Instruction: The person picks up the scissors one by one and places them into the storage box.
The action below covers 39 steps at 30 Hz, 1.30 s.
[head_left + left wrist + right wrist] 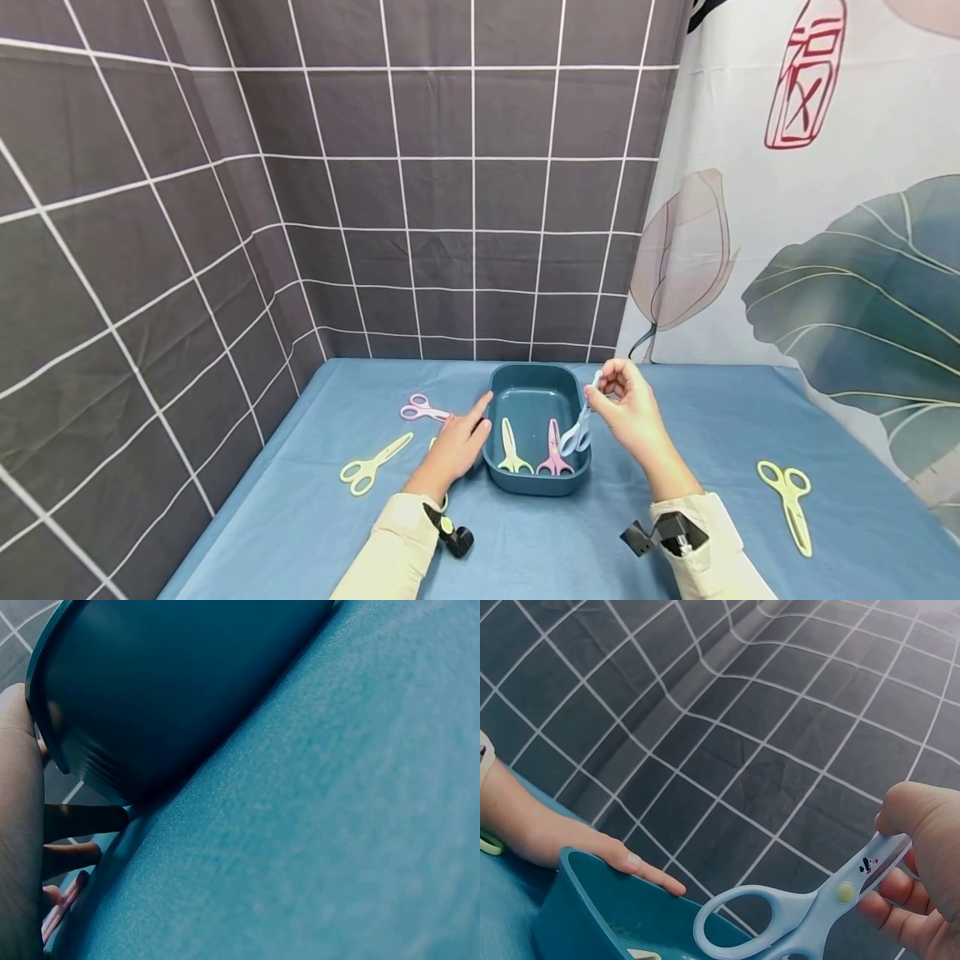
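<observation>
My right hand [628,412] pinches light blue scissors [845,892] by the blade end. Their handle loops hang down over the right side of a teal plastic bin [536,485]. My left hand [453,450] lies at the bin's left side, its index finger stretched along the rim and other fingers low beside the outer wall in the left wrist view. Inside the bin, yellow-green scissors [512,450] and pink scissors [554,454] lean with their loops toward the front.
Left on the blue cloth [285,533] lie pink-purple scissors [422,408] and pale yellow scissors [377,464]; another yellow-green pair [445,503] is mostly hidden under my left arm. Yellow-green scissors [789,504] lie far right. A dark grid curtain [435,192] hangs behind.
</observation>
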### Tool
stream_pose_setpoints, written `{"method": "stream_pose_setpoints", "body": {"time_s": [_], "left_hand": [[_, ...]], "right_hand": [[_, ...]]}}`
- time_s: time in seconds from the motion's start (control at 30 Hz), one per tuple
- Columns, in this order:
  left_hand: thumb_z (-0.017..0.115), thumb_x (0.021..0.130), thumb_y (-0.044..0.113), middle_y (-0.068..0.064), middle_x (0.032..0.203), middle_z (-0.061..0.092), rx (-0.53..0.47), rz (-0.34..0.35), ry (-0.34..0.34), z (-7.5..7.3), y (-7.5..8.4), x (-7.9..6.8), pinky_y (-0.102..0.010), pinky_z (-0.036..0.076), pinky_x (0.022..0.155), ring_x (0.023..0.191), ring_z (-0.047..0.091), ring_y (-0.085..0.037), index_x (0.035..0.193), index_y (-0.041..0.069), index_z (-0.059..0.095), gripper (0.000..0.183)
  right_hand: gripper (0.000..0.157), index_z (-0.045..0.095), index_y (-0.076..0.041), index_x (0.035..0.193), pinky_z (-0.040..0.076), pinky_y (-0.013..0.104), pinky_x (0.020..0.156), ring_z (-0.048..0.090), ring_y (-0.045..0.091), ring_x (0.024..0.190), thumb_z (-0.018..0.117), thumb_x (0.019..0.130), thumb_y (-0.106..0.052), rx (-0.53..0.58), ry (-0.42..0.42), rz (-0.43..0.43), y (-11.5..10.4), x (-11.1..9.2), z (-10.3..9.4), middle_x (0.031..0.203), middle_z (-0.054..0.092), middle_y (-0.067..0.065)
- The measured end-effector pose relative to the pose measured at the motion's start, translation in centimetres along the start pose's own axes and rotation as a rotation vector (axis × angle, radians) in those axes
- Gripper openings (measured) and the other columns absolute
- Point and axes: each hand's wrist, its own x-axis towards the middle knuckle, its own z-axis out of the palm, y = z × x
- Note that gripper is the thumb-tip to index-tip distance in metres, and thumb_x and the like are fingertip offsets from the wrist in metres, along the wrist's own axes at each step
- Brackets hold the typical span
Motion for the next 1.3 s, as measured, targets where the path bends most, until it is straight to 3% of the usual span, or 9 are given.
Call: {"method": "stream_pose_setpoints", "body": {"time_s": [0.53,1.03,1.3], "left_hand": [[0.039,0.109,0.033,-0.007,0.152,0.049,0.014,-0.019,-0.014,0.1,0.0,0.2,-0.058,0.016,0.121,0.139,0.048,-0.029,0.160,0.025,0.033,0.052],[0.039,0.109,0.033,-0.011,0.151,0.050,0.002,0.006,-0.008,-0.2,0.0,0.1,-0.061,0.018,0.119,0.138,0.049,-0.033,0.160,0.022,0.033,0.052],[0.039,0.109,0.033,-0.009,0.152,0.049,-0.005,-0.005,-0.012,-0.2,0.2,0.0,-0.060,0.017,0.120,0.139,0.048,-0.031,0.160,0.023,0.033,0.052]], "right_hand": [[0.021,0.055,0.005,0.100,0.057,0.025,0.062,0.063,0.008,0.068,0.073,0.090,0.003,-0.051,-0.010,-0.014,0.0,0.0,0.0,0.085,0.061,0.010],[0.016,0.069,0.000,0.099,0.055,0.017,0.070,0.064,0.005,0.075,0.078,0.087,-0.002,-0.141,0.080,-0.048,0.6,0.5,1.0,0.086,0.069,0.011],[0.014,0.073,-0.007,0.095,0.055,0.016,0.074,0.067,0.006,0.079,0.081,0.084,-0.004,-0.213,0.036,-0.080,1.5,1.6,2.1,0.089,0.074,0.008]]}}
